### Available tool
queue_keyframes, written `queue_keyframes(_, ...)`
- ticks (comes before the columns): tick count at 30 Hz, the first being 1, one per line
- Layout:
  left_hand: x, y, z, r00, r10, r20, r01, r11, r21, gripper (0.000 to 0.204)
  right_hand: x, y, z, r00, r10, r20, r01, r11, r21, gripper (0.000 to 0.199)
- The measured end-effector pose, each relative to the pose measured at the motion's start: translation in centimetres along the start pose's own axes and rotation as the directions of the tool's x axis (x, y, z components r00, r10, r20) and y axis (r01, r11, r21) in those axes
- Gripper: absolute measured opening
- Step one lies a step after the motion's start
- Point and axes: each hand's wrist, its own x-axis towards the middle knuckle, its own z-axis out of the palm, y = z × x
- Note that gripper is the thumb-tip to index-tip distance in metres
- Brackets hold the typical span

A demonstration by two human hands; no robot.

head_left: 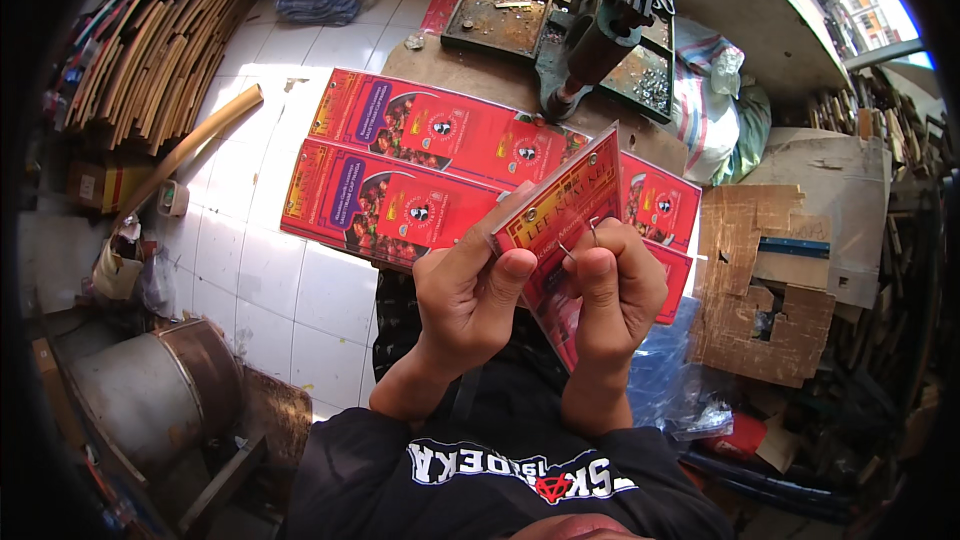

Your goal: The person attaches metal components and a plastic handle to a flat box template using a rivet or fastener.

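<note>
One red printed panel (pixel 562 208) is held up in front of the chest, above red printed sheets (pixel 462 208) of the same kind. The left hand (pixel 450 305) has its fingers closed on the panel's near-left corner, while the fingers of the right hand (pixel 628 292) are pinched tight around a thin bent wire (pixel 567 252), close to a small eyelet (pixel 531 216). To work the wire neatly, the left thumb should brace the corner so the panel does not flex, and the right should grip near the bend, turning gently to avoid scratching the print. The panel stands tilted, its header edge facing up and away from the wearer; its long axis runs from there back toward the body, slanting rightward, the lower end partly hidden behind the right hand.
</note>
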Motion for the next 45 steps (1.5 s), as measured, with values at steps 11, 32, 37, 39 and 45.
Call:
queue_keyframes(11, -0.1, 0.3, 0.3, 1.000, 0.010, -0.001, -0.010, 0.999, -0.048, 0.043, 0.0, 0.4, 1.1, 0.997, -0.058, -0.055, 0.058, 0.998, -0.006, 0.018)
queue_keyframes(32, 0.2, 0.4, 2.8, 0.936, 0.024, -0.352, -0.100, 0.975, -0.199, 0.020, -0.1, 0.1, 1.0, 0.998, 0.065, -0.024, -0.064, 0.997, 0.044, 0.018)
queue_keyframes(37, -0.1, -0.7, 0.5, 0.969, 0.232, -0.084, -0.215, 0.962, 0.169, 0.014, -0.2, 0.0, 0.6, 0.997, 0.055, 0.059, -0.054, 0.998, -0.016, 0.015)
queue_keyframes(39, -0.2, -0.8, 0.4, 0.969, 0.221, -0.108, -0.198, 0.961, 0.192, 0.008, 0.2, 0.3, 0.3, 0.998, -0.050, 0.043, 0.053, 0.995, -0.085, 0.017)
queue_keyframes(45, 0.0, -1.4, 0.0, 0.957, 0.227, -0.179, -0.203, 0.968, 0.145, 0.009, 1.1, 2.6, -1.9, 0.993, -0.099, -0.068, 0.081, 0.971, -0.225, 0.019)
